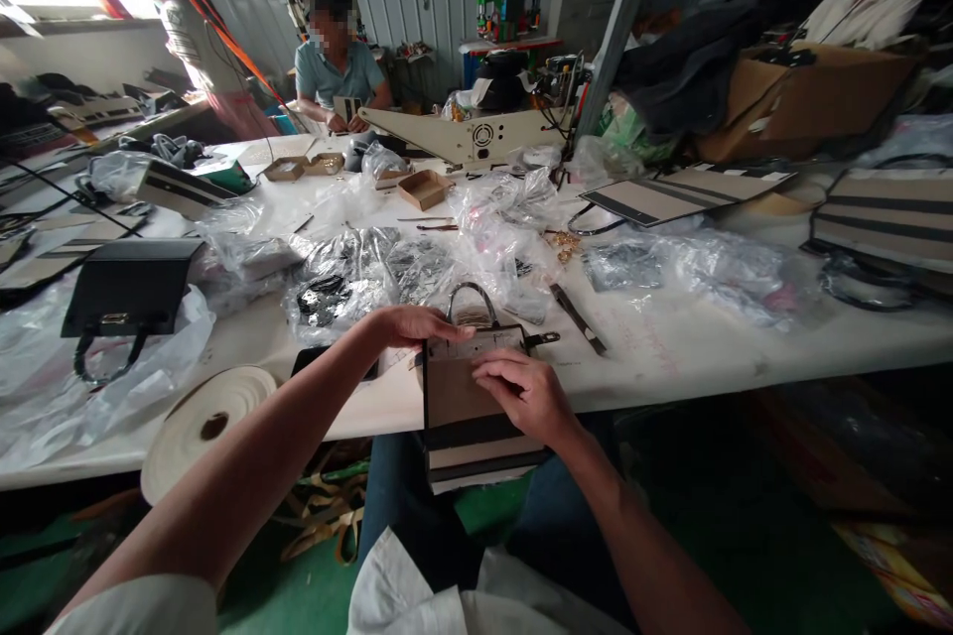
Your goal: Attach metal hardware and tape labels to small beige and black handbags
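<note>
A beige handbag panel (458,397) with black edging and dark stripes hangs over the table's front edge, above my lap. At its top stands a black looped handle (475,290), and a short black strap with metal hardware (543,339) sticks out to the right. My left hand (424,324) holds the panel's upper left corner, thumb lying across the top. Over the panel's upper middle, my right hand (523,391) is closed with fingertips pinched against the surface; whatever lies between them is too small to make out.
A dark flat tool (578,319) lies right of the panel. Plastic bags (491,228) cover the middle. A black handbag (130,288) and a tape roll (212,422) are at left. Across the table a person (339,69) works beside a small cardboard box (424,189).
</note>
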`<state>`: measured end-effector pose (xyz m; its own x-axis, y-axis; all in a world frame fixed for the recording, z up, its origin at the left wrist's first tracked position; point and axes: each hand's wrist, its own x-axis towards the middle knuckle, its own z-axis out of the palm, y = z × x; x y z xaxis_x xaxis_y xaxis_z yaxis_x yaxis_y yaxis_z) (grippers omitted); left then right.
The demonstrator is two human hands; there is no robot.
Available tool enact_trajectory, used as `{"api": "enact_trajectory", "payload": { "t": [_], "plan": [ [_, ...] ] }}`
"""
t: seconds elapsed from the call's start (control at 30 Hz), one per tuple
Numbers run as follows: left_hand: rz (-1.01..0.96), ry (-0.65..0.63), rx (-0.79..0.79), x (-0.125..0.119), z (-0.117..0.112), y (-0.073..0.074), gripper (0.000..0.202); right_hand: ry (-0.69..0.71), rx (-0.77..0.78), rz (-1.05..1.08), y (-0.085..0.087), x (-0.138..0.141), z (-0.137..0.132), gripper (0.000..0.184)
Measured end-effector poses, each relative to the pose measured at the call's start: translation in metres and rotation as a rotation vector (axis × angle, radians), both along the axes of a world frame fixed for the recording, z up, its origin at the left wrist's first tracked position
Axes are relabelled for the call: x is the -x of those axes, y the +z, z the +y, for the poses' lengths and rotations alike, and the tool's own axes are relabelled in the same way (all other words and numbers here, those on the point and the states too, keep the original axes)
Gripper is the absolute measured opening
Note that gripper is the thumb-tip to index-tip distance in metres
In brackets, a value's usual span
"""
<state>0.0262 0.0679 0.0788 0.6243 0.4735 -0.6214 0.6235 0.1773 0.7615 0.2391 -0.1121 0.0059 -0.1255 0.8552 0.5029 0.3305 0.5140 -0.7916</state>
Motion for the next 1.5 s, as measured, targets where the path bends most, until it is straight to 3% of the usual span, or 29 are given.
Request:
{"api": "enact_trajectory", "payload": {
  "t": [0.1,0.3,0.43,0.53,0.8,1.2,1.37,1.5],
  "plan": [
    [-0.007,0.006,0.083,-0.003,0.005,0.0,0.062,0.008,0.04,0.004,0.001,-0.001,0.001,0.017],
    [-0.276,-0.006,0.167,0.004,-0.001,0.001,0.053,0.028,0.052,-0.001,0.003,0.0,0.002,0.016],
    [-0.265,-0.024,0.2,0.005,-0.002,0.0,0.05,0.021,0.052,-0.006,0.004,0.001,0.003,0.016],
    [-0.255,-0.091,0.252,0.002,0.0,-0.007,0.05,0.014,0.064,-0.01,0.005,0.001,0.003,0.016],
    [-0.384,-0.078,0.222,0.002,-0.001,-0.043,0.042,-0.002,0.084,-0.041,0.009,0.004,0.001,0.016],
    [-0.466,-0.019,0.221,0.005,-0.006,-0.047,0.023,0.028,0.168,-0.023,0.015,0.001,0.003,0.012],
    [-0.397,-0.033,0.195,0.004,-0.005,-0.05,0.036,0.007,0.41,0.033,0.037,-0.019,0.011,0.023],
    [-0.414,-0.021,0.19,0.003,-0.005,-0.052,0.048,-0.091,0.367,-0.138,0.059,-0.032,0.029,0.027]
  ]
}}
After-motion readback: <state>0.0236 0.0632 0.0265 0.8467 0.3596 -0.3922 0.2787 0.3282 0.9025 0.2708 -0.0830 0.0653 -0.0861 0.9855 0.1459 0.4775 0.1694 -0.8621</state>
